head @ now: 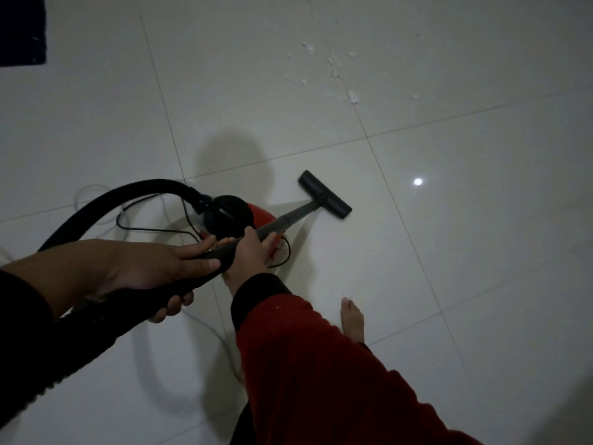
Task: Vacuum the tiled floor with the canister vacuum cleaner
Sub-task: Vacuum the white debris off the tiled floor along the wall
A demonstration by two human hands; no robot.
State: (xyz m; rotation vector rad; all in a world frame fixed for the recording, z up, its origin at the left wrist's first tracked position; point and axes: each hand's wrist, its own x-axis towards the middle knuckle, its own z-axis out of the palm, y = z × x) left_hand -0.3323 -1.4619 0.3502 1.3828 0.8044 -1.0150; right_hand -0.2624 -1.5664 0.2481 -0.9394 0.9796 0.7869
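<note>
Both hands hold the black vacuum wand (pixel 290 216). My left hand (pixel 150 271) grips its thick rear handle, fingers wrapped round it. My right hand (pixel 248 255) grips the tube a little further forward. The wand slopes down to the black floor nozzle (pixel 325 194), which rests flat on the white tiled floor (pixel 449 252). Behind the wand sits the red and black canister (pixel 239 216), partly hidden by my hands. A black hose (pixel 96 210) arcs from the canister round to the left and back to the handle.
Several white scraps of debris (pixel 333 67) lie scattered on the tiles beyond the nozzle, upper right. A thin black cord (pixel 144 228) loops on the floor left of the canister. A dark mat (pixel 22 30) lies top left. My bare foot (pixel 353 319) stands at the right.
</note>
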